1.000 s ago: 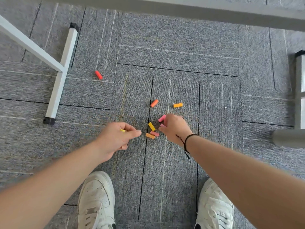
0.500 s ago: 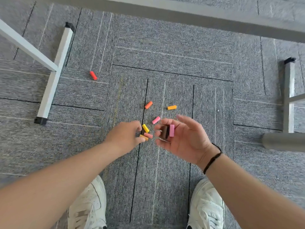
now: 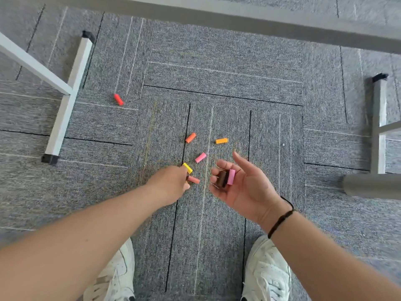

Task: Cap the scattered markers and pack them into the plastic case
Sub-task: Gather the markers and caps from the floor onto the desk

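Note:
Small coloured marker caps lie scattered on the grey carpet. My right hand (image 3: pixel 243 187) is turned palm up, its curled fingers holding a brown cap (image 3: pixel 222 178) and a pink cap (image 3: pixel 231 177). My left hand (image 3: pixel 171 183) reaches down knuckles-up, and its curled fingertips close on the left end of a salmon cap (image 3: pixel 194 180). A yellow cap (image 3: pixel 187 167) lies just above those fingers. Loose on the carpet beyond are a pink cap (image 3: pixel 200 157), an orange-red cap (image 3: pixel 190 137), an orange cap (image 3: pixel 221 141) and, far left, a red cap (image 3: pixel 118 99). No markers or plastic case are in view.
A white metal table leg frame (image 3: pixel 65 105) stands on the left and a grey one (image 3: pixel 378 127) on the right. A grey table edge (image 3: pixel 238 18) crosses the top. My white shoes (image 3: pixel 117 276) (image 3: pixel 267 270) stand at the bottom.
My right hand lifted off the floor and turned palm up with the brown and pink caps in it. My left hand moved right onto the cap cluster, covering the orange cap that lay there.

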Demonstrator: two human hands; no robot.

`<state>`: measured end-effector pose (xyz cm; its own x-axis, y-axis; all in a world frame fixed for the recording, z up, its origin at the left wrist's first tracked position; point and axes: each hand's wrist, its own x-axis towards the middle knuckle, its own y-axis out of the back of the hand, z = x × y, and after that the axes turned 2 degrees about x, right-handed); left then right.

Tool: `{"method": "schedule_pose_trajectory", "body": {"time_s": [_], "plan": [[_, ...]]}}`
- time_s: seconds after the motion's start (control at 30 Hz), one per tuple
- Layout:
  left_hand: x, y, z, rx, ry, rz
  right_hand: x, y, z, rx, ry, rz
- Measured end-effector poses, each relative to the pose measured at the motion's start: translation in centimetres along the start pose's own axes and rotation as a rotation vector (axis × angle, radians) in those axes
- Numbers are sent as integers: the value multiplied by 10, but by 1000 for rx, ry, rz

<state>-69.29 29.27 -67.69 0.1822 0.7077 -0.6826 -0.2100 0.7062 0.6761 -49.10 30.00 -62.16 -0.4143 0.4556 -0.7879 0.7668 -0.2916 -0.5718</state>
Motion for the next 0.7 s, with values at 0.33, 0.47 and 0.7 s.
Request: {"method": "schedule_pose_trajectory", "body": {"time_s": [0.33,0.47,0.7], "plan": [[-32,40,9,-1721,117,-405,-26,-9,-9,-49,-9,22],[-55,62,21,-1908,95,-392,-50,-14,-16,-84,8,0],[-120,125,66,-1798,17,-465,-149,-50,-33,-36,114,-33]]}}
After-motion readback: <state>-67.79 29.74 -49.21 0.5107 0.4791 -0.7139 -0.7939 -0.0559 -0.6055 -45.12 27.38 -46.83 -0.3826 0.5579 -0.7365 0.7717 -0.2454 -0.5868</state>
